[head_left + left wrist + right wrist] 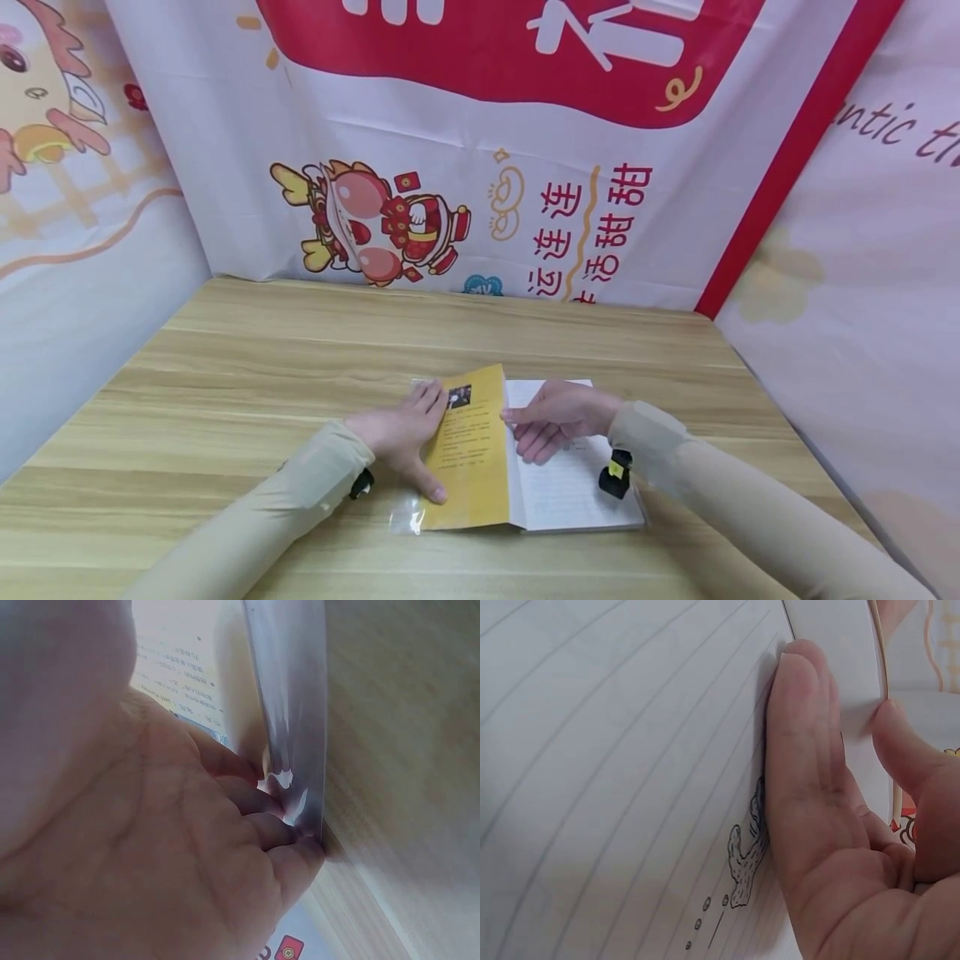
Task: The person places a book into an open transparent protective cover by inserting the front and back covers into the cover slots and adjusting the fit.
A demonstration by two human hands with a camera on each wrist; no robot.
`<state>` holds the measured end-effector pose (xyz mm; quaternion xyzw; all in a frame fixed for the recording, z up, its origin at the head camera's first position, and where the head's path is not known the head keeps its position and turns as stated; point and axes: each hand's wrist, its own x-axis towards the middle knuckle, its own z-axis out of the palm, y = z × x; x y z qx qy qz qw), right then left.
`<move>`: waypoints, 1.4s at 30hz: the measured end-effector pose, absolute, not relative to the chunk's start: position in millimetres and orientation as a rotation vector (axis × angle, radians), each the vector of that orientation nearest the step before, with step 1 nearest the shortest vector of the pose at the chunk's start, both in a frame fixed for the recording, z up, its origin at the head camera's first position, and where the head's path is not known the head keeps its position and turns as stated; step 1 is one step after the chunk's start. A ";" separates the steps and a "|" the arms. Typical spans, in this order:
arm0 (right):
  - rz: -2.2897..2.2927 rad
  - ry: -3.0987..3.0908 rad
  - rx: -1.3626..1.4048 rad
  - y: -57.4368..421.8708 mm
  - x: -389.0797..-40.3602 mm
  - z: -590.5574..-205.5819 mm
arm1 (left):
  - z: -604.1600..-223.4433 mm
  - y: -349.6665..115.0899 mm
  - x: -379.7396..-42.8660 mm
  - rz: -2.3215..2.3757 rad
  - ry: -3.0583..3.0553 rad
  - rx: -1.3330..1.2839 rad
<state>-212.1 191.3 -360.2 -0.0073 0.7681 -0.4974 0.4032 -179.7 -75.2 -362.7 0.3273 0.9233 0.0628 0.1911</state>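
Toward six o'clock in the head view lies an open notebook [573,504]; the left hand [405,429] spreads over its likely flexible yellow cover [472,479], best held by the edge [505,467] the right hand [558,417] touches, pinch unclear.

Glossy clear plastic [406,518] edges the yellow paper cover [471,487]. Notebook pages [566,500] look matt, the table [315,342] smooth and wood-grained.

The right hand [840,825] has its fingers [795,742] along a lined page [607,780], partly hiding a drawing [744,862], thumb at a white leaf's [847,645] edge.
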 end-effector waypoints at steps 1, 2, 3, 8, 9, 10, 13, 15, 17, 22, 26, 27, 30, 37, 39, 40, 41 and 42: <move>-1.256 1.941 -0.016 191.0 -212.0 -360.2 | -362.9 -75.2 -179.8 0.174 2.594 0.919; -1.256 1.943 -0.014 190.7 -212.0 -360.4 | -363.1 -75.3 -179.8 0.173 2.595 0.919; -1.254 1.945 -0.012 190.4 -211.9 -360.3 | -363.2 -75.3 -179.7 0.174 2.595 0.920; -1.238 1.962 0.003 188.9 -212.2 -359.3 | -363.4 -75.7 -179.3 0.164 2.593 0.931; -1.233 1.965 0.005 188.5 -212.2 -359.1 | -363.3 -75.8 -179.2 0.164 2.592 0.931; -1.231 1.967 0.007 188.2 -212.3 -359.0 | -363.2 -75.9 -179.0 0.164 2.591 0.929; -1.227 1.969 0.012 187.3 -212.5 -359.0 | -362.8 -75.9 -178.5 0.172 2.590 0.920; -1.220 1.972 0.015 186.8 -212.6 -358.7 | -362.8 -75.9 -178.4 0.175 2.590 0.914; -1.212 1.974 0.015 186.4 -212.8 -358.4 | -362.7 -75.9 -178.3 0.174 2.588 0.914; -1.183 1.996 0.004 186.0 -213.3 -357.8 | -362.2 -76.1 -178.1 0.175 2.585 0.926; -1.168 2.019 0.013 184.8 -213.6 -357.3 | -362.2 -76.1 -178.1 0.179 2.586 0.928; -1.164 2.025 0.015 184.4 -213.6 -357.1 | -362.1 -76.0 -178.1 0.179 2.587 0.929; -1.152 2.039 0.024 182.8 -214.0 -356.6 | -362.1 -76.3 -178.1 0.177 2.591 0.930; -1.126 2.061 0.030 180.6 -214.8 -356.5 | -361.7 -76.5 -178.0 0.186 2.594 0.936; -1.118 2.068 0.036 180.1 -214.9 -356.4 | -362.3 -76.2 -178.3 0.190 2.597 0.934; -1.112 2.074 0.039 179.7 -214.8 -356.5 | -362.6 -76.2 -178.3 0.190 2.597 0.931; -1.106 2.083 0.039 179.4 -214.5 -356.7 | -362.8 -76.1 -178.2 0.191 2.597 0.925; -1.100 2.091 0.039 179.1 -214.3 -356.8 | -363.0 -76.0 -178.0 0.188 2.597 0.920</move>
